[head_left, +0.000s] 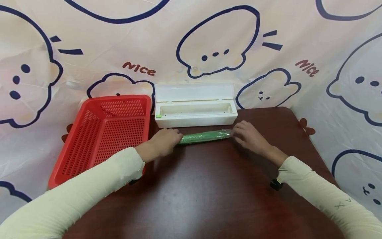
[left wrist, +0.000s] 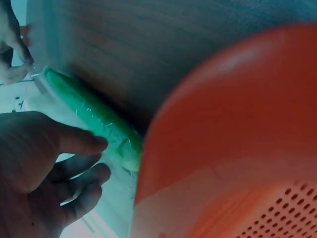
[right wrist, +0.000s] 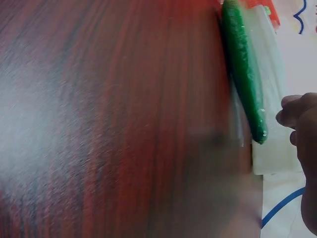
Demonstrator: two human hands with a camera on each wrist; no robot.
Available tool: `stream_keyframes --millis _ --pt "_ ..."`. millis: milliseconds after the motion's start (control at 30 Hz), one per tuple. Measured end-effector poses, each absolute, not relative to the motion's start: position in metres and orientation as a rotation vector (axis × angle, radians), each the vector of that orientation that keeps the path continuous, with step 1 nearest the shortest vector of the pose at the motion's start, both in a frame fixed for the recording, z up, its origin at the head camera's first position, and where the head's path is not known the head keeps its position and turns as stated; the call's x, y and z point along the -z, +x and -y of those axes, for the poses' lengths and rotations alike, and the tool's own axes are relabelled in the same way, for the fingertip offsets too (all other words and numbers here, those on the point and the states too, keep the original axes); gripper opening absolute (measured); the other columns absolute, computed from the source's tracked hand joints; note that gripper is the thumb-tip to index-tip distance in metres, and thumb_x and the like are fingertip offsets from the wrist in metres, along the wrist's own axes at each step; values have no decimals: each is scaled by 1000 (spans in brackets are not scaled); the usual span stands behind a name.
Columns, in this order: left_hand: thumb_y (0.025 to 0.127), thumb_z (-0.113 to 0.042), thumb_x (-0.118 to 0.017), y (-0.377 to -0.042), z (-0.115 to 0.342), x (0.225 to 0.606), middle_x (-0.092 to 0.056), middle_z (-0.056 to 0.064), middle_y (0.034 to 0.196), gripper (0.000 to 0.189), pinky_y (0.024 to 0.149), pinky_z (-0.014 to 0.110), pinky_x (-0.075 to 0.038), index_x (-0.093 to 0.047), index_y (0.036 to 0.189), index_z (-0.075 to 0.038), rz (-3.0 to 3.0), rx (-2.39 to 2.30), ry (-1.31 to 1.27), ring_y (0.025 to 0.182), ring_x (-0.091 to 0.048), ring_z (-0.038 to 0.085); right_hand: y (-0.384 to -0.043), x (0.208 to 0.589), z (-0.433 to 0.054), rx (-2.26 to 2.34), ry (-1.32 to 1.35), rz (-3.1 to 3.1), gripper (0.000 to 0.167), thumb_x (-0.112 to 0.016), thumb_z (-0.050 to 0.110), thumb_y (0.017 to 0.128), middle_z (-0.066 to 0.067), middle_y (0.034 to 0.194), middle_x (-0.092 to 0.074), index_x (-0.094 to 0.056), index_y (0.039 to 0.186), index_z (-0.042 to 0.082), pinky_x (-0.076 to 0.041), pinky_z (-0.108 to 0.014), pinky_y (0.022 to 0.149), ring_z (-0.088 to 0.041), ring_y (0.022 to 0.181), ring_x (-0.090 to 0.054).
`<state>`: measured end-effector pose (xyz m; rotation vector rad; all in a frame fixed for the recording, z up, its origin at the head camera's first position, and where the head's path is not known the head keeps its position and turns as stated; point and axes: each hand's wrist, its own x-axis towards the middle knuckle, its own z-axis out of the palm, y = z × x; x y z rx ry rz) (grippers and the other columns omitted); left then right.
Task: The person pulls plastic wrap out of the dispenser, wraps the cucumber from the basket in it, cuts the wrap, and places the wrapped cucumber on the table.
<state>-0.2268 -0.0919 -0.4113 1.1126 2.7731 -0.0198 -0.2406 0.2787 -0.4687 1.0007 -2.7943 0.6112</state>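
A green cucumber (head_left: 206, 136) in clear plastic wrap (head_left: 226, 133) lies crosswise between the hands, in front of the white box. My left hand (head_left: 163, 142) is at its left end, fingers bent around the wrap there. In the left wrist view the thumb (left wrist: 94, 144) overlaps the cucumber (left wrist: 94, 111) near its end. My right hand (head_left: 249, 136) pinches the wrap past the right end. From the right wrist, the bent fingers (right wrist: 292, 111) show just beyond the cucumber's tip (right wrist: 258, 134).
A red perforated basket (head_left: 147, 126) stands at the left, close to the left forearm. Behind the cucumber is a long white box (head_left: 197, 121) with its lid (head_left: 195, 92) raised and a small green piece (head_left: 159, 116) on its front edge. All sit on a dark brown table (head_left: 191, 192).
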Motion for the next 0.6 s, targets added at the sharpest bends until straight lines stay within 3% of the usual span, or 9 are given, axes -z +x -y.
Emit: stream_keyframes --millis 267,467,600 --pt "90 -2 -68 -224 84 420 -71 8 90 8 76 41 -58 -69 95 -8 -2625 35 1042 75 -63 21 -241 483 -276 -286 1245 2709 16 -75 8 88 0 104 -69 -76 102 17 -42 -41 88 -22 102 -55" --pt "93 -4 -60 -220 77 418 -61 5 81 16 69 41 -55 -62 80 -12 -2495 71 924 69 -51 19 -239 487 -269 -266 1222 2767 17 -68 21 96 3 100 -72 -74 110 15 -42 -39 89 -18 98 -55" --pt "95 -5 -57 -220 74 415 -58 4 80 19 66 39 -53 -59 78 -12 -2491 90 879 68 -51 19 -239 485 -263 -261 1144 2806 18 -63 26 101 4 98 -72 -72 111 14 -41 -35 83 -16 91 -54"
